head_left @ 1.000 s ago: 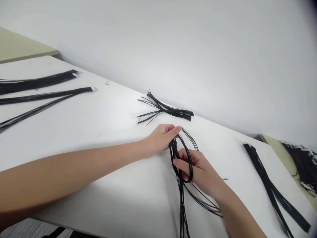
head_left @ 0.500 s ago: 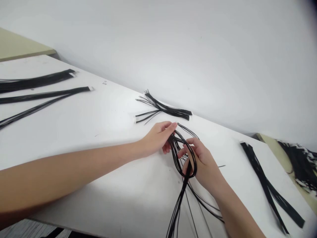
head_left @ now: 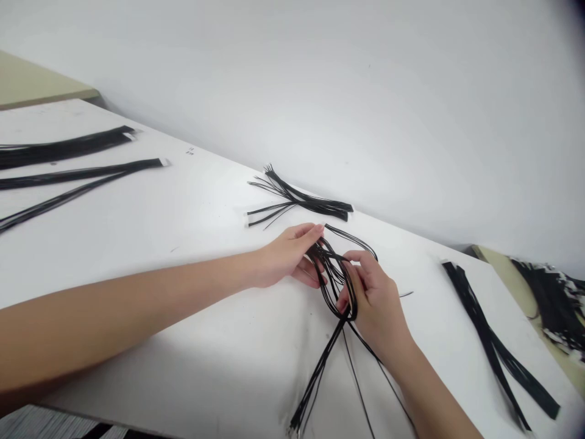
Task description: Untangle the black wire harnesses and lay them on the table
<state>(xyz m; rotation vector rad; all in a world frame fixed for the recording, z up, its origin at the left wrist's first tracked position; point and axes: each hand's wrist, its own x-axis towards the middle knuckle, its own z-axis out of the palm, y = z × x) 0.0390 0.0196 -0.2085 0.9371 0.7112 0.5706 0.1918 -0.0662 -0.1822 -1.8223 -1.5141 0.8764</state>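
Note:
Between my hands hangs a looped bundle of thin black wires [head_left: 325, 291], its loose tails trailing down toward the table's front. My left hand [head_left: 299, 253] pinches the top of the loop between thumb and fingers. On the loop's right side, my right hand [head_left: 370, 292] has its fingers curled around the wires; some fingertips are hidden behind the strands. A few wire ends stick out to the upper right, over the right hand. Just beyond, a flat black wire harness [head_left: 301, 201] with white connectors lies fanned out on the table.
The white table [head_left: 205, 341] runs along a pale wall [head_left: 320, 91]. More black wire harnesses [head_left: 68, 149] lie at the left, and crossed black cables [head_left: 489, 335] at the right. A heap of dark cables [head_left: 548, 299] sits on a yellowish surface at the far right.
The lower tails of the bundle have swung left, and their ends now show near the bottom. My right hand has shifted slightly, its fingers more closed around the loop.

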